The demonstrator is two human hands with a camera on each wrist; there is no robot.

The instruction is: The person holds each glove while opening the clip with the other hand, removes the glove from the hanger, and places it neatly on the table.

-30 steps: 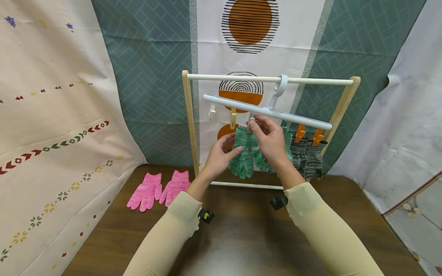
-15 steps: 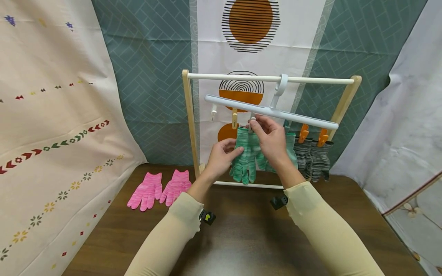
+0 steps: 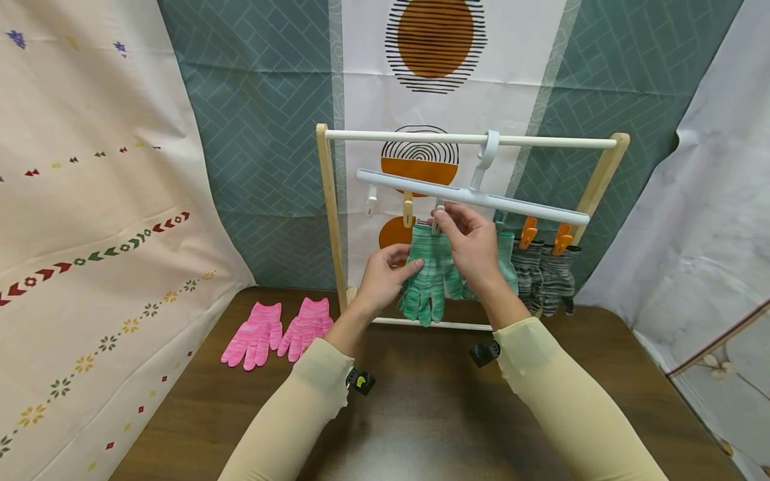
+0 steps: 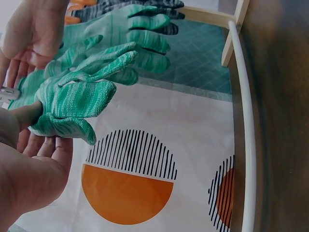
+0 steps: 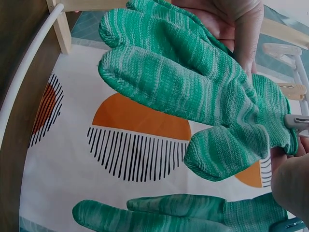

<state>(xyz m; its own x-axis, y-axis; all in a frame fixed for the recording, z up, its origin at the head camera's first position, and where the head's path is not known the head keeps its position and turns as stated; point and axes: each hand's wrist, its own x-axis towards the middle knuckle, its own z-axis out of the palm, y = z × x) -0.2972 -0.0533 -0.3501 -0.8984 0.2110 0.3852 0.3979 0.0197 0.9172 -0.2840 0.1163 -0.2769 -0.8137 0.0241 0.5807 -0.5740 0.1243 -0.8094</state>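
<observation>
- Two black-and-grey marled knit gloves (image 3: 556, 275) hang from orange plastic clips (image 3: 529, 234) at the right end of the pale blue-grey plastic hanger (image 3: 415, 182), so that pair looks done.
- A second green marled knit glove (image 3: 507, 262) hangs beside them from a dark green clip (image 5: 289, 225).
- The first green marled knit glove (image 3: 426, 267) seems to be the piece in work: it is below the hanger's middle, its cuff at a pale grey clip (image 5: 298, 122). Whether the clip bites fully cannot be told.
- The hands are apart: the left hand (image 3: 385, 277) pinches this glove between thumb and fingers, while the right hand (image 3: 473, 242) pinches the pale grey clip.
- Apparently left over: two pink marled knit gloves (image 3: 259, 334) flat on the brown wooden worktop (image 3: 415, 401), plus a bare white clip (image 3: 371, 200) and a bare yellowish clip (image 3: 408, 210).
- The held glove's long axis runs nearly vertical, cuff up, fingers down, its thumb towards the second green glove.
- The pink gloves lie cuffs away from the person, fingers nearer.
</observation>
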